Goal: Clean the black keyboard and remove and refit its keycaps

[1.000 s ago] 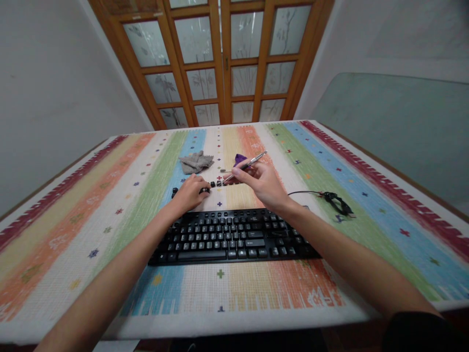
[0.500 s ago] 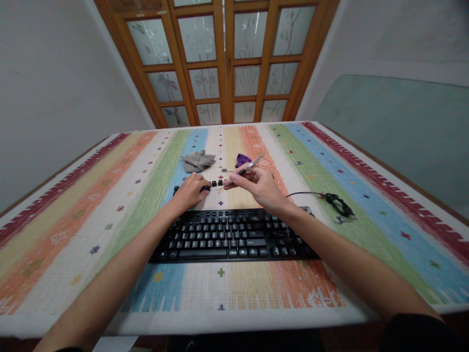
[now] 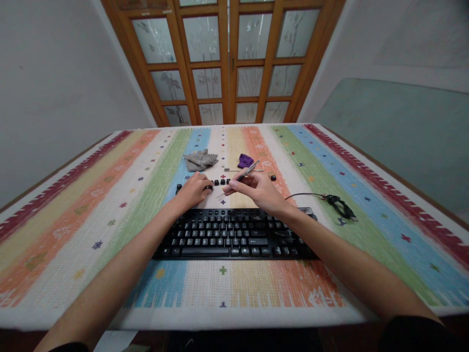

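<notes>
My left hand (image 3: 195, 190) rests on the cloth behind the keyboard, its fingers closed on a small black keycap (image 3: 208, 187). In my right hand (image 3: 258, 189) is a slim metallic tool that looks like a wire keycap puller (image 3: 248, 169). It is held like a pen, and its thin wire ends (image 3: 221, 196) point down to the left, close to the left fingertips and apart from the keycap. Several loose black keycaps (image 3: 223, 182) stand in a row just beyond the hands. The black keyboard (image 3: 205, 252) lies below both wrists, partly covered by the right forearm.
Beyond the hands lie a grey cloth (image 3: 200, 160), a purple cloth (image 3: 245, 160) and a small brush (image 3: 227, 169). A lone keycap (image 3: 273, 178) sits right of the right hand. The coiled black cable (image 3: 340, 207) is on the striped tablecloth (image 3: 120, 230).
My right hand has drawn slightly down, and the wire ends have shifted a little nearer to me. More of the keycap row and the brush handle shows. The left hand keeps its place.
</notes>
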{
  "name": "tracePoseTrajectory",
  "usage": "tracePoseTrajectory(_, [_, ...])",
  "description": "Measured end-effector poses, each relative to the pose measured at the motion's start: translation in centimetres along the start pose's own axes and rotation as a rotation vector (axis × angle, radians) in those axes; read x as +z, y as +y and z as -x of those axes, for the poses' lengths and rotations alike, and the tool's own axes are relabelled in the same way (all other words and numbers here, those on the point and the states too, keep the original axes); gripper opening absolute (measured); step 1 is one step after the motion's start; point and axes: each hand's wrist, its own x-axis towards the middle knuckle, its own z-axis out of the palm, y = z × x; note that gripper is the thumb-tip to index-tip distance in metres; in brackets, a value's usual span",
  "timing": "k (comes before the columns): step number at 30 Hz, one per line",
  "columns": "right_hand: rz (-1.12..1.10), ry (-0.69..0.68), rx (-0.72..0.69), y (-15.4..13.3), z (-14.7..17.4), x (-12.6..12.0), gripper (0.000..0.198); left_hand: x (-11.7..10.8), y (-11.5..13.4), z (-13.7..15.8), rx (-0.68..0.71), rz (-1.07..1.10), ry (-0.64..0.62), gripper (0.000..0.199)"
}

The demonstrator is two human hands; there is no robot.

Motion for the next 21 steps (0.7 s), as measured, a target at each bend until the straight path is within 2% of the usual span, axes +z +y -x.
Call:
tracePoseTrajectory(4, [0.003, -0.014, 0.011, 0.2, 0.0, -0.1, 0.034, 0.0, -0.1, 0.1, -0.003, -0.011, 0.003, 0.021])
tracePoseTrajectory(10, [0.077, -0.086, 0.057, 1.1, 0.5, -0.3, 0.026, -1.5, -0.7, 1.1, -0.017, 0.018, 0.101, 0.022])
tracePoseTrajectory(16, [0.275, -0.174, 0.052, 2.5, 0.9, 0.7, 0.018, -3.1, -1.1, 4.6, 0.002, 0.052, 0.254, 0.023])
tracePoseTrajectory(21, [0.415, -0.284, 0.009, 2.6, 0.8, 2.1, 0.016, -3.5, -0.8, 7.4, 0.078, 0.142, 0.222, 0.024])
